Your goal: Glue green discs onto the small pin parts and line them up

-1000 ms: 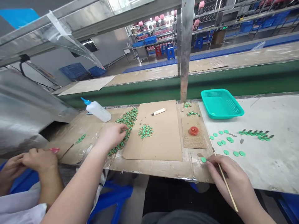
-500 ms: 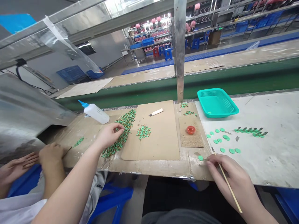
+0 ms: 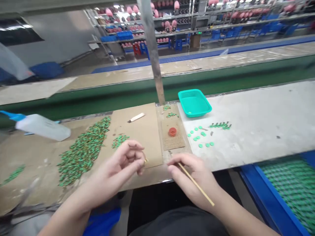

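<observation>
My left hand [image 3: 123, 167] is closed in a pinch over the front of the cardboard sheet [image 3: 152, 154]. A tiny yellowish piece [image 3: 145, 160] shows at its fingertips; its exact kind is too small to tell. My right hand [image 3: 190, 173], closer to the table edge, grips a thin paintbrush [image 3: 197, 185] with a pale wooden handle slanting back across the hand. Left of my left hand lies a big heap of small green-and-orange pieces [image 3: 83, 149], with a smaller pile [image 3: 120, 141] just beyond its knuckles. A red cap-like cup [image 3: 172, 132] stands ahead of my right hand.
Flat green discs [image 3: 200, 146] and a row of discs bearing dark pieces [image 3: 220, 126] lie right, near a teal basket [image 3: 195, 103]. A white-handled tool [image 3: 136, 117] rests on the cardboard. A squeeze bottle [image 3: 43, 126] lies left. A metal post [image 3: 154, 52] rises behind; a blue crate [image 3: 275, 196] stands lower right.
My left hand has moved from the big heap rightward to the cardboard's front, now with a tiny piece. My right hand, still holding the paintbrush, is nearer to it. The view has turned right.
</observation>
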Demonstrator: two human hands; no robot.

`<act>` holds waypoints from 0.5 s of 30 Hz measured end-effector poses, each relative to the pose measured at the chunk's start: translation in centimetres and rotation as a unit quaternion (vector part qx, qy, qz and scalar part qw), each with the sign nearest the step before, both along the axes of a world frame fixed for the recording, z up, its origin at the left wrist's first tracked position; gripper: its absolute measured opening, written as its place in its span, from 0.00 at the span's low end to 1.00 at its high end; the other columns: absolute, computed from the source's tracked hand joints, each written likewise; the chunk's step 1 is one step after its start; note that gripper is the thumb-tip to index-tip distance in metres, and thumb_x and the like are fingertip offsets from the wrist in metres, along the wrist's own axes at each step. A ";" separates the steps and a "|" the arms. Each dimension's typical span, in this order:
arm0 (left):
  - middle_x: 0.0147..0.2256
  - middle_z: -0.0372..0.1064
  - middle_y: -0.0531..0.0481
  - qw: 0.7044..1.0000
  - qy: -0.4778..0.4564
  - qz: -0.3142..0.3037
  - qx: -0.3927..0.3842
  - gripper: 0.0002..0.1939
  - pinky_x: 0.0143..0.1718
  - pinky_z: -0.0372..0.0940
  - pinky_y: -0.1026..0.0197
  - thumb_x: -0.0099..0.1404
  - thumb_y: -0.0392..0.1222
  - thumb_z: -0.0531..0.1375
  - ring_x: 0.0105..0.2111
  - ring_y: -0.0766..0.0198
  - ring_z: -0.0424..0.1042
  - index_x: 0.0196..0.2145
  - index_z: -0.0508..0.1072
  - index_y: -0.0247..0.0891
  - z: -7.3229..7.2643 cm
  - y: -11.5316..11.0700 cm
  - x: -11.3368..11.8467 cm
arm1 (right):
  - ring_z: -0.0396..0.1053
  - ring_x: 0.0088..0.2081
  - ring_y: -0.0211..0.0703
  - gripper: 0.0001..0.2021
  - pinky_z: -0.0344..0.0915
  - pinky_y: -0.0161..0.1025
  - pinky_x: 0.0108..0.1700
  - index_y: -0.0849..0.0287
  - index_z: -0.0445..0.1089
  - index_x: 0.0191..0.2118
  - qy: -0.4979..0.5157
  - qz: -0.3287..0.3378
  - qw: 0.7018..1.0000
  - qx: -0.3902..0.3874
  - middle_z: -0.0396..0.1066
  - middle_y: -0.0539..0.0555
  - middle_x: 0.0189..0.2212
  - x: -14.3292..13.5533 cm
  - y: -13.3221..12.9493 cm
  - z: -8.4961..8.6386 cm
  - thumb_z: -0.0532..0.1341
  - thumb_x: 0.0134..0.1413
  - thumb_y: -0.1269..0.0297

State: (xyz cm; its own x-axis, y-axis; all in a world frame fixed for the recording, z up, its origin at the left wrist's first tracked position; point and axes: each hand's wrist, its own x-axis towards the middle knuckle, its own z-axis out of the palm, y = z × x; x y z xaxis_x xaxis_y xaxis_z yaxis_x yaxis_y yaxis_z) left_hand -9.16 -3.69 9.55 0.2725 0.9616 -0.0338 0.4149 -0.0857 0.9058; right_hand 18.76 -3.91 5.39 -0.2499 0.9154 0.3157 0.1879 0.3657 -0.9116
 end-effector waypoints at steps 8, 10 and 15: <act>0.40 0.81 0.47 0.995 -0.037 -0.084 -0.036 0.08 0.36 0.82 0.62 0.81 0.46 0.61 0.37 0.59 0.84 0.55 0.75 0.51 -2.7 -1.8 4.8 | 0.72 0.32 0.40 0.10 0.68 0.38 0.40 0.55 0.76 0.32 0.029 0.037 0.994 -0.096 0.75 0.47 0.28 1.0 -1.2 0.4 0.68 0.67 0.66; 0.38 0.82 0.48 0.996 -0.062 -0.051 -0.030 0.08 0.34 0.82 0.62 0.79 0.48 0.64 0.35 0.59 0.85 0.54 0.78 0.52 -4.7 -3.0 6.0 | 0.71 0.31 0.39 0.09 0.68 0.37 0.38 0.55 0.76 0.32 0.064 0.014 0.985 -0.163 0.75 0.48 0.28 1.7 -2.2 -0.6 0.68 0.67 0.65; 0.41 0.84 0.48 0.981 -0.149 0.120 -0.016 0.06 0.37 0.86 0.56 0.74 0.51 0.70 0.33 0.56 0.85 0.45 0.84 0.50 -9.3 -7.1 10.3 | 0.75 0.30 0.41 0.18 0.77 0.38 0.37 0.55 0.75 0.34 0.268 -0.006 0.899 -0.347 0.76 0.50 0.27 1.6 -4.4 -2.5 0.71 0.69 0.47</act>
State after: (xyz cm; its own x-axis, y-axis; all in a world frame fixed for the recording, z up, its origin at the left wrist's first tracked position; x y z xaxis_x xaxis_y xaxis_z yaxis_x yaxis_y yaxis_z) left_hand 1.15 -10.76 0.29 0.0404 0.9990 -0.0181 0.1354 0.0125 0.9907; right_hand 20.40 -8.35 2.91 -0.2204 0.9399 -0.2607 -0.3459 -0.3252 -0.8801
